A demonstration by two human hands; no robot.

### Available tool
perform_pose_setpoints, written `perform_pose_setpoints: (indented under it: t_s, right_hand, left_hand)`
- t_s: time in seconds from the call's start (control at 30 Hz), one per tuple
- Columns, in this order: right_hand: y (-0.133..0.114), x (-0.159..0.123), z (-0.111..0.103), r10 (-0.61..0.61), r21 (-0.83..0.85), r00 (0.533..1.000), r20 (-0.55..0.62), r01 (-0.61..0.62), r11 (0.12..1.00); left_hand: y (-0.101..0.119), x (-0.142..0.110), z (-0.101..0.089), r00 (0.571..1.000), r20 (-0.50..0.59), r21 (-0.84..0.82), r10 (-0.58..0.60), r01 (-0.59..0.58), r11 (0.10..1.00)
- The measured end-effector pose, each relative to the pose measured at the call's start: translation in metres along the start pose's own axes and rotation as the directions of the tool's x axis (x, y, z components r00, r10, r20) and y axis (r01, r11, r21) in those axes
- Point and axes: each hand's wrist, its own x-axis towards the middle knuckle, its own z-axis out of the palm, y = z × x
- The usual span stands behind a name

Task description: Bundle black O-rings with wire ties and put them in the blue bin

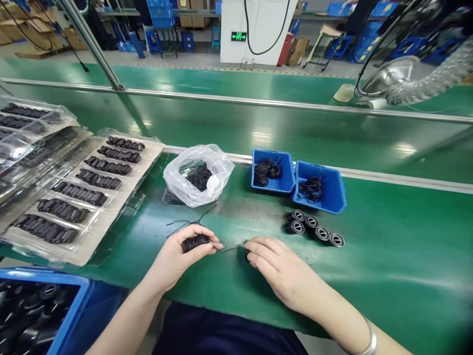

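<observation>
My left hand [175, 259] holds a tight bundle of thin black rubber rings [195, 243] just above the green conveyor counter [229, 291], a little left of my middle. The bundle looks like a dark, glossy coil of many fine loops packed side by side, and a few loose ends fan out past the top of my hand. My left fingers [202, 235] are curled around it, grasping it firmly. A single thin black strand [232, 249] crosses the gap to my right hand [284, 271], ending at my right fingers [262, 249], which lie close together; I cannot tell whether they are pinching the strand or only touching it. A silver bangle [369, 339] circles my right wrist. Ahead of my hands sits a clear plastic bag [218, 170] holding more black rings, and to its right are two small blue plastic bins [284, 180] with loose black rings inside. Just below those bins stand five short black cylindrical parts [311, 222] with pale rims. To my left lies a clear plastic tray on a cream backing [88, 244], with rows of black parts, and a blue crate of black parts [44, 278] sits at the lower left, beside the counter's edge.
</observation>
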Motion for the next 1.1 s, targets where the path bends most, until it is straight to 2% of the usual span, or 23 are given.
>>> perform_pose_setpoints:
  t_s: [0.23, 0.37, 0.43, 0.53, 0.6, 0.67, 0.77, 0.83, 0.9, 0.97, 1.03, 1.1]
  right_hand:
    - [0.0, 0.002, 0.0, -0.077, -0.029, 0.996, -0.054, 0.076, 0.997]
    - [-0.005, 0.006, 0.01, -0.014, 0.114, 0.989, -0.144, 0.03, 0.993]
    - [-0.008, 0.008, 0.014, 0.057, 0.232, 0.973, -0.223, -0.004, 0.973]
    - [-0.011, 0.008, 0.018, 0.17, 0.405, 0.933, -0.316, -0.03, 0.914]
    - [-0.012, 0.007, 0.019, 0.254, 0.512, 0.905, -0.34, -0.048, 0.858]
    - [-0.013, 0.006, 0.019, 0.351, 0.619, 0.876, -0.33, -0.079, 0.781]
    - [-0.015, 0.006, 0.021, 0.487, 0.769, 0.83, -0.271, -0.118, 0.629]
    - [-0.016, 0.008, 0.021, 0.551, 0.846, 0.803, -0.226, -0.119, 0.52]
    - [-0.015, 0.009, 0.021, 0.593, 0.901, 0.784, -0.183, -0.108, 0.42]
    - [-0.013, 0.008, 0.022, 0.616, 0.935, 0.776, -0.134, -0.107, 0.339]
    - [-0.011, 0.005, 0.023, 0.624, 0.959, 0.778, -0.071, -0.12, 0.258]
    - [-0.011, 0.001, 0.026, 0.629, 0.984, 0.777, 0.008, -0.119, 0.134]
  left_hand:
    - [0.018, 0.009, 0.014, 0.974, 0.217, 0.378, -0.056, -0.031, 0.925]
    - [0.023, 0.02, 0.028, 0.964, 0.259, 0.532, -0.057, -0.093, 0.842]
    - [0.025, 0.024, 0.033, 0.968, 0.239, 0.543, -0.077, -0.068, 0.837]
    - [0.03, 0.027, 0.039, 0.97, 0.201, 0.389, -0.138, 0.05, 0.92]
    - [0.034, 0.028, 0.044, 0.967, 0.184, 0.194, -0.176, 0.14, 0.971]
    - [0.037, 0.028, 0.051, 0.973, 0.152, -0.038, -0.174, 0.182, 0.983]
    - [0.036, 0.029, 0.065, 0.993, 0.064, -0.365, -0.097, 0.113, 0.924]
    - [0.029, 0.031, 0.076, 1.0, 0.019, -0.489, -0.02, 0.027, 0.872]
    - [0.017, 0.031, 0.084, 0.998, 0.009, -0.516, 0.063, -0.049, 0.855]
    - [0.002, 0.031, 0.091, 0.992, 0.01, -0.475, 0.128, -0.107, 0.874]
    - [-0.01, 0.03, 0.095, 0.988, 0.015, -0.422, 0.151, -0.131, 0.897]
    - [-0.019, 0.029, 0.095, 0.992, 0.012, -0.378, 0.122, -0.108, 0.919]
